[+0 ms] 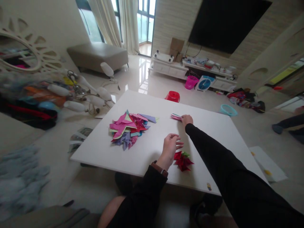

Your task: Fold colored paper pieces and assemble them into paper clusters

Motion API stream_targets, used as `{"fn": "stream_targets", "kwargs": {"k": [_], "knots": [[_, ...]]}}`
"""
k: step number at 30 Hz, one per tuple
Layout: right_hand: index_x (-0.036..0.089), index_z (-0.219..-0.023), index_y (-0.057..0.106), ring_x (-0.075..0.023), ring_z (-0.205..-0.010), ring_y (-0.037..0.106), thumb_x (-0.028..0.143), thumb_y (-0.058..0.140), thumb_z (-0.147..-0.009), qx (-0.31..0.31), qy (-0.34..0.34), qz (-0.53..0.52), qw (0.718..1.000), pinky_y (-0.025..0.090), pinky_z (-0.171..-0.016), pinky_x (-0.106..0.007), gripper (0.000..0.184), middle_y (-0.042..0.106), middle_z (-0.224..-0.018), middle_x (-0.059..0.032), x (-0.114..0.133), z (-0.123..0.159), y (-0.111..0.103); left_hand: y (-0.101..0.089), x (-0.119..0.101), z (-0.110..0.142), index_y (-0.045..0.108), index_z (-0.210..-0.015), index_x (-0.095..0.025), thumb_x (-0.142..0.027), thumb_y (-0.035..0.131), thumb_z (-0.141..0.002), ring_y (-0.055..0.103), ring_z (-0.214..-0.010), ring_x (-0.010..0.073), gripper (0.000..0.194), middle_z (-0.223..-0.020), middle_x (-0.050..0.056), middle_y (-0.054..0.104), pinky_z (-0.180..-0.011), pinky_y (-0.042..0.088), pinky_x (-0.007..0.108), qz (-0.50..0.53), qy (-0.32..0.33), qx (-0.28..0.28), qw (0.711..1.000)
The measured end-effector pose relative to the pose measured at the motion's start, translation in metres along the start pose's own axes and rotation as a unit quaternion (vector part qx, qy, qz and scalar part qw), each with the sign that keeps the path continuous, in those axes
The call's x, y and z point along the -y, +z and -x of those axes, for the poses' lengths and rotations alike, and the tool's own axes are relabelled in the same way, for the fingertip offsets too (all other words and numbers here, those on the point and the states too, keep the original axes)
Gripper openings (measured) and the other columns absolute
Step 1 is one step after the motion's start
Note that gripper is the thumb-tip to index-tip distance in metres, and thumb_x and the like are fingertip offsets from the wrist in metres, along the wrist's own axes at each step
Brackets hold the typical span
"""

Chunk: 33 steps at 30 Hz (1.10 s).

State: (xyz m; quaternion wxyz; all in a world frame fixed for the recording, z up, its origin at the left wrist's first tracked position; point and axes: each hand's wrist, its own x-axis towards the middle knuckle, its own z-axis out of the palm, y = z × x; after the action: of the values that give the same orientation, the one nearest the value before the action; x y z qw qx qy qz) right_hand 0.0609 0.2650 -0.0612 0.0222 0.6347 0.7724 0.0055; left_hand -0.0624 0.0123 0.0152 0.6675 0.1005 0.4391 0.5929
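On a low white table [152,148] lies a heap of folded coloured paper pieces [129,128], pink, purple, red and green. My right hand [186,119] reaches far across the table and pinches a flat pink folded paper piece [175,117] lying near the far edge. My left hand [171,147] hovers over the near part of the table with its fingers curled loosely and nothing in them. Just to its right rests a red spiky paper star with a green tip [182,160]. Both arms wear black sleeves, and a brown watch [159,168] sits on the left wrist.
A red bucket [173,96] stands beyond the table, a pink bucket [190,82] and small fan [204,83] by the TV cabinet. A white lamp fixture [87,95] lies at the left. Another person's legs [287,125] show at the right. A teal bowl [228,110] sits on the floor.
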Motion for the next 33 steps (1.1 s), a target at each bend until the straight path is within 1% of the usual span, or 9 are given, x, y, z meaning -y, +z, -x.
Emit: {"fn": "stream_targets", "kwargs": {"k": [4,8,12,14,17,21,24,26,33], "knots": [[0.007,-0.11,0.075,-0.0259,-0.105,0.06,0.018,0.051,-0.094,-0.001,-0.016,-0.02,1.0,0.044,-0.088,-0.032,0.031,0.069,-0.109,-0.0228,0.008,0.011,0.015,0.001,-0.004,-0.001,0.058,-0.087,-0.017,-0.014,0.057,-0.079,0.065,-0.066,0.0127,0.009,-0.094,0.008,0.064,-0.064,0.05,0.027,-0.02,-0.009,-0.012,1.0],[0.008,-0.113,0.07,-0.0259,-0.115,0.053,0.015,0.052,-0.094,-0.03,-0.085,-0.049,0.995,0.042,-0.092,-0.032,0.027,0.065,-0.116,-0.0209,0.039,0.014,0.003,0.003,-0.01,0.0,0.057,-0.086,-0.017,-0.014,0.054,-0.08,0.062,-0.061,0.011,0.007,-0.088,0.005,0.063,-0.058,0.045,0.024,-0.052,0.035,-0.03,0.998],[0.019,-0.113,0.069,-0.02,-0.107,0.057,0.025,0.059,-0.093,-0.028,-0.202,-0.098,0.974,0.044,-0.092,-0.028,0.023,0.067,-0.115,-0.0092,0.115,0.024,-0.013,0.002,-0.019,0.003,0.057,-0.085,-0.018,-0.015,0.054,-0.081,0.058,-0.062,0.0107,0.006,-0.08,0.001,0.061,-0.058,0.044,0.023,-0.126,0.21,-0.076,0.967],[0.019,-0.11,0.069,-0.0194,-0.102,0.059,0.029,0.061,-0.093,-0.022,-0.294,-0.143,0.945,0.045,-0.09,-0.029,0.021,0.068,-0.112,-0.0078,0.162,0.039,-0.018,0.0,-0.024,0.004,0.058,-0.086,-0.018,-0.015,0.055,-0.082,0.059,-0.067,0.0116,0.006,-0.078,0.0,0.061,-0.063,0.046,0.023,-0.166,0.29,-0.09,0.938],[0.018,-0.104,0.07,-0.0215,-0.097,0.061,0.038,0.061,-0.095,-0.023,-0.384,-0.179,0.906,0.046,-0.087,-0.031,0.025,0.07,-0.104,-0.009,0.225,0.068,-0.018,-0.004,-0.031,0.008,0.059,-0.088,-0.019,-0.016,0.055,-0.084,0.058,-0.068,0.0118,0.006,-0.078,0.0,0.061,-0.065,0.046,0.023,-0.221,0.347,-0.102,0.906],[0.016,-0.109,0.069,-0.0243,-0.107,0.06,0.038,0.064,-0.093,-0.034,-0.417,-0.158,0.894,0.045,-0.089,-0.032,0.027,0.069,-0.113,-0.0122,0.276,0.094,-0.012,-0.007,-0.036,0.014,0.059,-0.086,-0.019,-0.015,0.055,-0.085,0.057,-0.067,0.0114,0.005,-0.079,0.0,0.062,-0.063,0.044,0.022,-0.269,0.373,-0.1,0.882],[0.016,-0.104,0.071,-0.0236,-0.105,0.061,0.023,0.055,-0.096,-0.041,-0.411,-0.122,0.902,0.046,-0.086,-0.031,0.019,0.07,-0.112,-0.0121,0.286,0.098,-0.012,-0.008,-0.04,0.015,0.06,-0.085,-0.019,-0.014,0.055,-0.085,0.057,-0.068,0.0117,0.006,-0.082,0.001,0.064,-0.064,0.044,0.022,-0.276,0.377,-0.103,0.878],[0.016,-0.098,0.073,-0.0238,-0.103,0.061,0.019,0.049,-0.098,-0.048,-0.407,-0.107,0.906,0.045,-0.085,-0.032,0.024,0.071,-0.107,-0.0122,0.281,0.095,-0.016,-0.009,-0.043,0.015,0.06,-0.086,-0.018,-0.013,0.056,-0.085,0.057,-0.068,0.0118,0.007,-0.083,0.002,0.065,-0.064,0.044,0.023,-0.269,0.37,-0.107,0.883],[0.019,-0.093,0.074,-0.0234,-0.097,0.057,0.022,0.054,-0.097,-0.141,-0.355,-0.137,0.914,0.043,-0.079,-0.033,0.021,0.071,-0.099,-0.01,0.221,0.077,-0.042,-0.009,-0.046,0.019,0.06,-0.087,-0.019,-0.013,0.056,-0.084,0.058,-0.072,0.0127,0.008,-0.083,0.001,0.064,-0.068,0.046,0.023,-0.252,0.375,-0.099,0.887]]}}
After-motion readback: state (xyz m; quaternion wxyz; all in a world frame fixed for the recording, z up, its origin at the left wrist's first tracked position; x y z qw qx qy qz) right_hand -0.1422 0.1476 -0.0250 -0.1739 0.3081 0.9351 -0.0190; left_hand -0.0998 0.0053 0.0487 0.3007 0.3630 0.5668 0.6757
